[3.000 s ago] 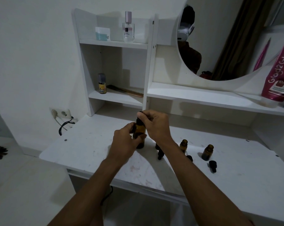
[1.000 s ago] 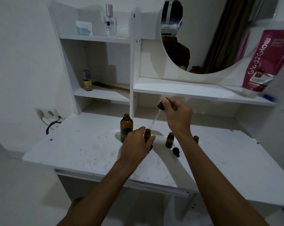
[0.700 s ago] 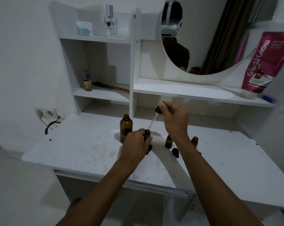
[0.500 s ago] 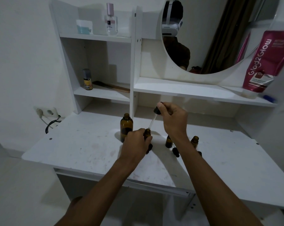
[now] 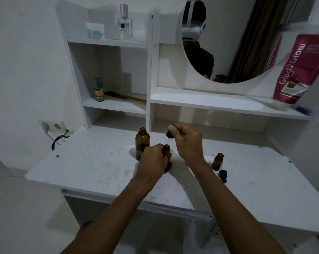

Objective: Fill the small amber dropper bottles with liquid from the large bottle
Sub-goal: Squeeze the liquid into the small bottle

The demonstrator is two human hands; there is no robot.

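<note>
The large amber bottle (image 5: 142,143) stands uncapped on the white desk (image 5: 92,165), just left of my hands. My left hand (image 5: 153,161) is wrapped around a small amber dropper bottle (image 5: 167,149), only its neck showing. My right hand (image 5: 185,142) pinches the black bulb of a dropper (image 5: 169,134), whose glass tube points down into that small bottle's mouth. Another small amber bottle (image 5: 217,161) stands open to the right, with a loose black dropper cap (image 5: 223,175) lying in front of it. A second black cap (image 5: 168,166) lies under my left hand.
A shelf unit rises behind the desk with a perfume bottle (image 5: 125,24), a pale jar (image 5: 95,30), a small yellow-labelled bottle (image 5: 99,90) and a comb (image 5: 126,97). A pink tube (image 5: 298,70) stands on the right shelf by the round mirror (image 5: 233,39). A wall socket (image 5: 51,126) is left.
My right hand has lowered the dropper from above the desk until its tip entered the small bottle in my left hand. Three seconds ago both hands were on the large bottle.
</note>
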